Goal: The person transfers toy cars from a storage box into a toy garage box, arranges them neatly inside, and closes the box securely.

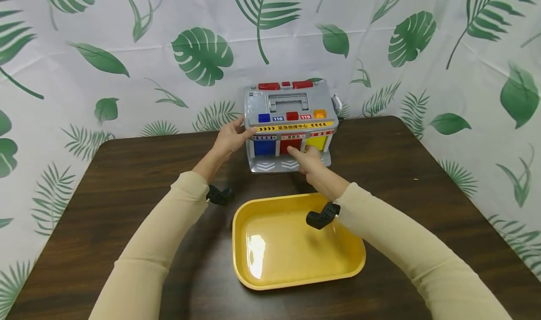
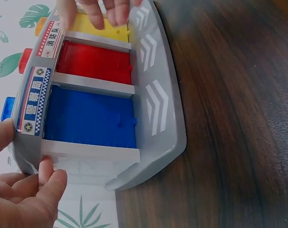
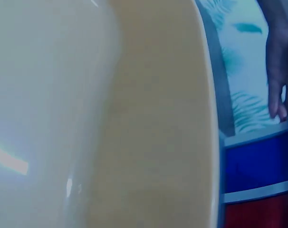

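Observation:
A grey toy garage (image 1: 291, 127) stands upright at the back of the table, with blue, red and yellow doors along its front. My left hand (image 1: 230, 138) grips its left front corner; in the left wrist view the thumb is at the upper edge and the other fingers are against the side. In front of the red door (image 2: 94, 62) and yellow door (image 2: 103, 29) is my right hand (image 1: 312, 161), thumb stretched out, fingers loose. Whether those fingers touch the yellow door cannot be told. The right wrist view does not show the right hand.
Nearer on the dark wooden table (image 1: 139, 184) lies a yellow tray (image 1: 291, 245), below my right forearm. Behind the table hangs a white cloth (image 1: 291, 29) with green leaves. A black wrist camera (image 1: 323, 216) hangs over the tray.

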Action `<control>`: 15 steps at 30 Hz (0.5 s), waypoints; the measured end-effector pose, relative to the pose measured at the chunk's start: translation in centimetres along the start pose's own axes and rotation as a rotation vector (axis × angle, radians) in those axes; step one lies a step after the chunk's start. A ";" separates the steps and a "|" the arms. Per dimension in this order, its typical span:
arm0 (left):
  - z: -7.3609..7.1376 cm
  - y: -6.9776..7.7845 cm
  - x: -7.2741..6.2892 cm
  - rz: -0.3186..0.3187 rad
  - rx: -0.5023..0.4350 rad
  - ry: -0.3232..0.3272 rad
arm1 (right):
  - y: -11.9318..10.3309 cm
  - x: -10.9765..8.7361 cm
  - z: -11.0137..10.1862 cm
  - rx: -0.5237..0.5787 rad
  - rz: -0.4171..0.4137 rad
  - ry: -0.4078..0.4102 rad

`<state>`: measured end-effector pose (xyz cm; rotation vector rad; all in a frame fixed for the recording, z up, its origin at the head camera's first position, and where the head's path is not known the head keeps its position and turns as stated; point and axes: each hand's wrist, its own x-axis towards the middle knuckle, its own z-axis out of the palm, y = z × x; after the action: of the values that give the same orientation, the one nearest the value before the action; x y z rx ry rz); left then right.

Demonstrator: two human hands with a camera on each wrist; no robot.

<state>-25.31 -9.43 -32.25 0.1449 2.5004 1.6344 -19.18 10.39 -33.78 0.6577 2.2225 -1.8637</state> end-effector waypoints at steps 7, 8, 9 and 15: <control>-0.3 -1.0 -0.7 -0.028 0.102 -0.009 | 0.0 -2.2 -2.7 -0.082 -0.092 -0.174; -0.4 -1.1 -1.0 -0.022 0.116 -0.013 | 0.1 -2.6 -3.2 -0.091 -0.115 -0.193; -0.7 -1.1 -1.3 -0.007 0.129 -0.016 | 0.3 -3.0 -3.6 -0.101 -0.137 -0.211; -3.0 -0.8 -3.6 0.132 0.178 -0.022 | 0.7 -4.9 -7.0 -0.153 -0.287 -0.285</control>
<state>-22.25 -13.00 -31.52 0.3533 2.6685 1.4424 -13.43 16.15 -31.00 0.0430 2.3276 -1.7478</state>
